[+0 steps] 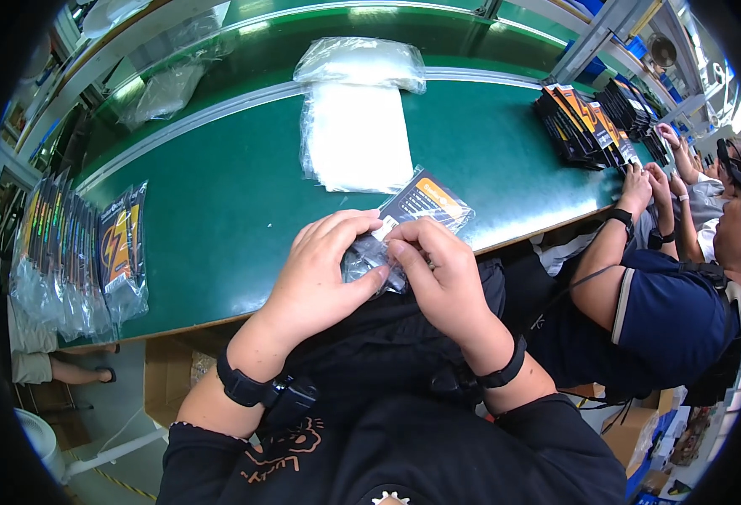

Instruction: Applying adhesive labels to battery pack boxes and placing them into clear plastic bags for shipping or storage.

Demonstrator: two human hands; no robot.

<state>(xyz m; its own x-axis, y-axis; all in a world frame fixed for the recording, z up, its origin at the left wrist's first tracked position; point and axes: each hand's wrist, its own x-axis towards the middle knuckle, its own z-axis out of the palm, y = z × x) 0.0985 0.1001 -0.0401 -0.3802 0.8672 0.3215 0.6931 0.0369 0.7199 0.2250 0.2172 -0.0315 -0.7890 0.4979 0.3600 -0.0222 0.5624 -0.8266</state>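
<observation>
A flat black and orange printed package [429, 200] in a clear plastic bag lies at the near edge of the green table, its far end angled to the right. My left hand [316, 261] curls around the crumpled near end of the bag [366, 257], thumb pressed against it. Opposite, my right hand [444, 273] is closed in a pinch on the same plastic. Between my fingers the exact fold is partly hidden.
Clear flat bags [358, 135] lie stacked past my hands. Bagged packages [71, 244] stand in a row at left. More black and orange packages [585, 126] are piled at far right, beside a co-worker in a blue shirt [669, 320]. An open cardboard box [164, 374] sits below the table.
</observation>
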